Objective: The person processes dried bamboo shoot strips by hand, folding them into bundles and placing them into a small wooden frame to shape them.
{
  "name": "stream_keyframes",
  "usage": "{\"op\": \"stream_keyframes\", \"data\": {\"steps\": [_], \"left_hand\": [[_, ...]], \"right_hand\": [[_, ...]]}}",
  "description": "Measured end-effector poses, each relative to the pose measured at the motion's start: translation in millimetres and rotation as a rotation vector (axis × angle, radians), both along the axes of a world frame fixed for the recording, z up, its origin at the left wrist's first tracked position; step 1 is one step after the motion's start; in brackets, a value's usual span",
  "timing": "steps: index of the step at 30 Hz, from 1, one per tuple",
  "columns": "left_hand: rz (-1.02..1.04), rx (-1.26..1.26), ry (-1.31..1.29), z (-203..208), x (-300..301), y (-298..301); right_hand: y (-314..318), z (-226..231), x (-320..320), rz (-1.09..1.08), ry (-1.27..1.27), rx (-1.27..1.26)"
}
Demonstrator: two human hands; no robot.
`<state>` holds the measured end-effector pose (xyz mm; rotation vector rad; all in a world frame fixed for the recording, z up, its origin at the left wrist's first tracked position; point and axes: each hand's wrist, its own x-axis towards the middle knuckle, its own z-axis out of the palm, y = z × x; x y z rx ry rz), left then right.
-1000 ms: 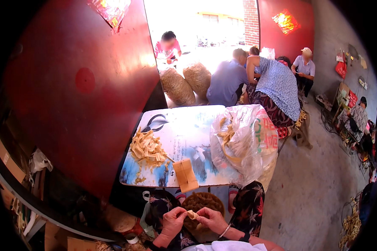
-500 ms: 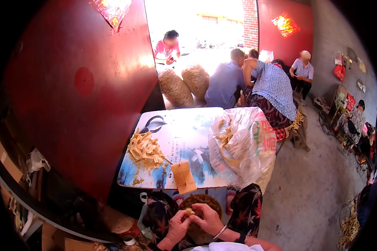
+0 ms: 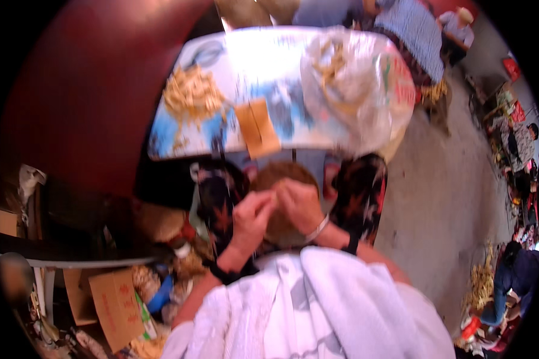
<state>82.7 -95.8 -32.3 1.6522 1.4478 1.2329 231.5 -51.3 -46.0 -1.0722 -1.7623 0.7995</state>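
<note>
Worktop (image 3: 239, 51) and bowl (image 3: 284, 164) sit higher as the view tips down. Left hand (image 3: 253, 220) and right hand (image 3: 301, 206) meet, fingers curled, above the bowl; whether they grip the pale piece, now indiscernible between them, I cannot tell.

The person's left hand (image 3: 251, 220) and right hand (image 3: 303, 206) meet over a round brown container (image 3: 283, 165); beyond, the tabletop (image 3: 248, 57) bears pale strips (image 3: 191, 91) toward 11 o'clock, folded cardboard (image 3: 257, 127) near 12, a translucent plastic bag (image 3: 368, 90) toward 1.
</note>
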Motion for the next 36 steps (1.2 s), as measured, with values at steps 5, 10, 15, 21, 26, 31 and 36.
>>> {"op": "stream_keyframes", "data": {"steps": [5, 10, 15, 21, 26, 31, 36], "left_hand": [[-0.003, -0.319, -0.302, -21, -11, -11], [-0.044, -0.389, -0.697, -11, -6, -4], [-0.071, -0.597, -0.872, -2, -11, -13], [-0.091, -0.585, -0.667, -5, -13, -18], [-0.059, -0.426, -0.482, -16, -9, -15], [-0.041, -0.073, -0.027, 5, 3, -11], [0.006, -0.043, 0.046, 2, 1, -12]], "right_hand": [[3, 3, 3, 0.110, 0.109, -0.287], [1, 3, 4, 0.429, 0.440, -0.843], [9, 1, 3, 0.339, 0.550, -0.775], [11, -5, 2, 0.322, 0.272, -0.532], [10, -5, -1, 0.147, 0.180, -0.194], [10, 0, -2, 0.020, 0.175, -0.230], [8, 8, 0, 0.105, 0.242, -0.471]]}}
